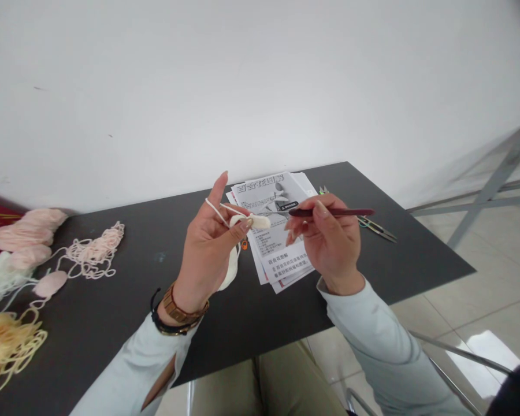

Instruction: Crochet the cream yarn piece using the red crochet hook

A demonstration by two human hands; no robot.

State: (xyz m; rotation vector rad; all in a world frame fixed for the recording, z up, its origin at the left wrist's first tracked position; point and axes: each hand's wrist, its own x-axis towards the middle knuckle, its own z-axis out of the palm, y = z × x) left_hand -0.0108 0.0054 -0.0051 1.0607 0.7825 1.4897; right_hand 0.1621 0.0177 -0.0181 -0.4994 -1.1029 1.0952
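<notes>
My left hand point(210, 242) pinches a small cream crochet piece point(260, 222) between thumb and fingers. White yarn point(216, 211) loops round its raised index finger. In my right hand point(333, 242) is a crochet hook with a dark red handle point(351, 212), held like a pencil. The hook's thin metal shaft points left and meets the crochet piece; whether its tip sits in a stitch I cannot make out. An orange stitch marker point(244, 245) hangs just below the piece. More white yarn point(230, 270) shows behind my left wrist.
Printed sheets point(286, 267) are stacked on the dark table point(156, 318) under my hands. Scissors point(378, 228) lie to their right. Pink yarn point(96, 249), a pale pink ball point(51, 284) and yellow yarn point(8, 346) lie at the left. A white wall point(199, 104) stands behind.
</notes>
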